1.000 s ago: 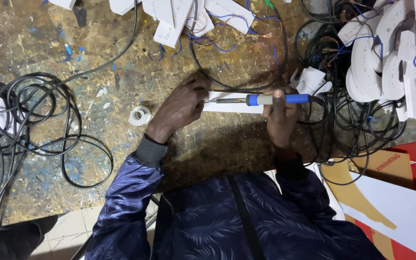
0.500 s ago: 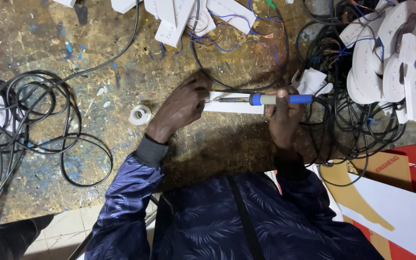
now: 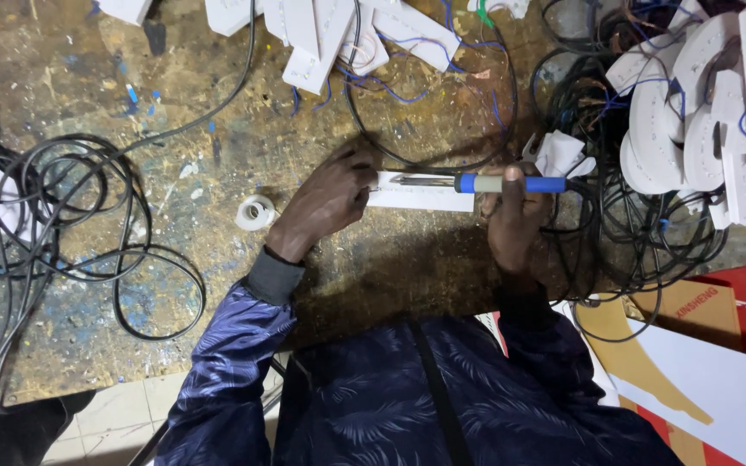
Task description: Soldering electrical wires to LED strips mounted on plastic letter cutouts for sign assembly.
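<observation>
- Nearest, the right hand [image 3: 515, 220] is wrapped around a blue-handled soldering iron [image 3: 477, 182], laid level so its tip meets the work.
- Beyond, left hand [image 3: 325, 198] fingers pinch a white strip [image 3: 420, 197], steadying it against the workbench [image 3: 88, 103].
- Farther off, black cables [image 3: 62, 216] lie coiled aside.

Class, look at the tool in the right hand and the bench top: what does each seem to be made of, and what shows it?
Soldering iron: blue and grey handle, probably matt plastic or rubber; the shaft gleams like bare metal. Right hand wraps the handle.
Bench top: likely worn wood or board, brown, scratched, speckled with blue paint.
</observation>
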